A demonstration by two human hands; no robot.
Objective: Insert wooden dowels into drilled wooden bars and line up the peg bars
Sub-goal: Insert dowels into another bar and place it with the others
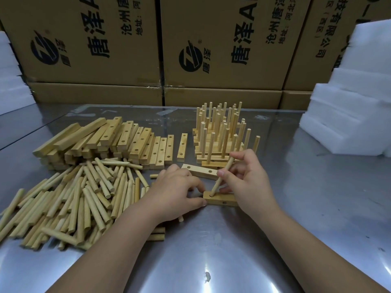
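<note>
- Bar [220, 198]: lies flat on the bench [211, 250], dead centre, long axis running 9 to 3 o'clock.
- Dowel [223, 176]: tip in the bar's 9 o'clock end hole, shaft leaning toward 1 o'clock, not upright, and I judge it barely started.
- Risk 1: if I push while it leans, the dowel could bind in the hole or lever the bar's end up.
- Risk 2: the bench is slick metal, so a slack left grip would let the bar skid toward 3 o'clock.
- Risk 3: the peg bars [220, 140] stand close at 12 o'clock, and a slip of my right hand [247, 182] could topple them.
- Left hand [175, 191]: fingers [196, 185] curled, thumb and forefinger pinching the bar's 9 o'clock end.
- Right hand: fingers [239, 158] closed round the dowel's upper half, with the heel over the bar's 3 o'clock end.
- Spare bar [198, 170]: just behind, at 11 o'clock, untouched.
- Stock: loose dowels [74, 204] at 9 o'clock, bar stack [105, 140] at 10 o'clock.
</note>
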